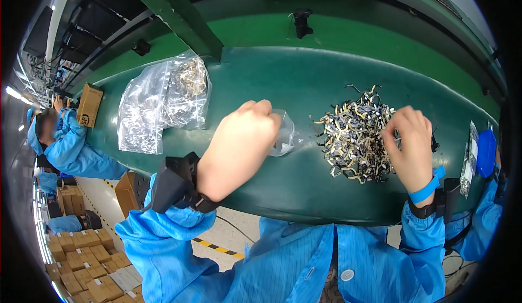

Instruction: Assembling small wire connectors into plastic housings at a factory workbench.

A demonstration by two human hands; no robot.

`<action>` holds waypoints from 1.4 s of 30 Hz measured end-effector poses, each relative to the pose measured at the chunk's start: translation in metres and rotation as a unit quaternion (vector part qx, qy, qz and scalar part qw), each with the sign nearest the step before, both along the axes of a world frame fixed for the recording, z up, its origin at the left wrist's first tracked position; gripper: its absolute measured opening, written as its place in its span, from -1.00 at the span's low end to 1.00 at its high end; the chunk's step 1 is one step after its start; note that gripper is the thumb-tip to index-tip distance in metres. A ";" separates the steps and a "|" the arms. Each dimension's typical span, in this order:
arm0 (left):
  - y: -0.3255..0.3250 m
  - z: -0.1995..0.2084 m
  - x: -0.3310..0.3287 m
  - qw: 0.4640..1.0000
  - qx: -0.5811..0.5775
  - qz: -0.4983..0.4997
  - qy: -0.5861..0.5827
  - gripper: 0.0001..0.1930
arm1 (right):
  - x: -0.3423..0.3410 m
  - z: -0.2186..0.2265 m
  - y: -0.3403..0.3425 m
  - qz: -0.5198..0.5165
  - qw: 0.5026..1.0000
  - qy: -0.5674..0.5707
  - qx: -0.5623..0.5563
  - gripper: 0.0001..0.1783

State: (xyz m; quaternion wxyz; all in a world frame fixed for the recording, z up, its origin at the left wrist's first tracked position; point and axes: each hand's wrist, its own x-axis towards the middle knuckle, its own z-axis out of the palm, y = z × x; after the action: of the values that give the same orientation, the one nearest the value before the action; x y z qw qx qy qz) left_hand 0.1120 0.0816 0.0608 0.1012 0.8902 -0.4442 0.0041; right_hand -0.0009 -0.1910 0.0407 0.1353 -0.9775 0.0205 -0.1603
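Note:
My left hand (239, 140) is closed, knuckles up, at a small clear plastic bag (287, 135) that lies on the green tabletop; its fingertips are hidden behind the hand, and the bag's edge runs in under them. To the right is a loose heap of short cables (353, 137), black, grey and cream, with small connector ends. Over the right side of this heap my right hand (411, 145) is curled, thumb and fingers bent towards each other. Whatever lies between those fingers is too small or hidden to name.
Two large clear bags (147, 107) of small parts lie at the back left, below a green post (179, 14). A cardboard box (89, 104) stands beyond them, near a co-worker (70, 140). At the far right are a blue tray (485, 152) and a silvery bag (468, 161).

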 end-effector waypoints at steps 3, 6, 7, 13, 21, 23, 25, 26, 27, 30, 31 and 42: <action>-0.003 0.000 -0.011 1.000 0.027 0.012 -0.002 -0.84 | 0.005 0.022 0.023 0.072 0.993 -0.086 0.033 -0.65; -0.005 0.001 -0.022 0.999 0.030 0.035 0.001 -0.86 | 0.012 0.021 0.071 0.278 0.953 -0.054 0.107 -0.57; -0.006 0.001 -0.025 0.999 0.027 0.030 0.009 -0.91 | 0.016 0.017 0.082 0.316 0.943 -0.033 0.101 -0.62; 0.006 -0.002 -0.022 0.998 -0.017 -0.022 0.064 -0.92 | 0.036 -0.004 0.083 0.352 0.936 0.026 -0.008 -0.77; 0.011 0.005 -0.021 0.964 0.153 -0.213 -0.049 -0.89 | 0.052 -0.006 0.068 0.477 0.856 0.021 -0.198 -0.86; 0.012 0.002 -0.019 0.944 0.195 -0.257 -0.068 -0.85 | 0.047 -0.007 0.069 0.497 0.842 0.016 -0.210 -0.87; 0.014 0.001 -0.017 0.936 0.213 -0.271 -0.073 -0.83 | 0.042 -0.008 0.071 0.543 0.814 0.044 -0.202 -0.84; 0.015 0.000 -0.015 0.926 0.230 -0.289 -0.081 -0.80 | 0.040 -0.004 0.073 0.542 0.806 0.105 -0.215 -0.83; 0.015 -0.003 -0.016 0.926 0.229 -0.290 -0.078 -0.80 | 0.041 -0.003 0.075 0.543 0.805 0.108 -0.213 -0.83; 0.014 -0.005 -0.022 0.926 0.274 -0.239 -0.104 -0.86 | 0.046 -0.003 0.078 0.477 0.837 0.122 -0.239 -0.82; 0.013 -0.002 -0.021 0.918 0.299 -0.239 -0.103 -0.92 | 0.047 -0.003 0.079 0.462 0.846 0.123 -0.237 -0.83; 0.020 0.015 -0.019 0.901 0.364 -0.216 -0.098 -0.74 | 0.065 0.007 0.095 0.439 0.860 0.151 -0.211 -0.84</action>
State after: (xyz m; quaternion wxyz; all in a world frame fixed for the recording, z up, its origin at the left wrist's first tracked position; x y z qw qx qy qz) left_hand 0.0928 0.1014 0.0760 -0.2759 0.7421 -0.6039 -0.0925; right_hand 0.0640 -0.0962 0.0478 -0.0231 -0.9027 -0.4247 0.0650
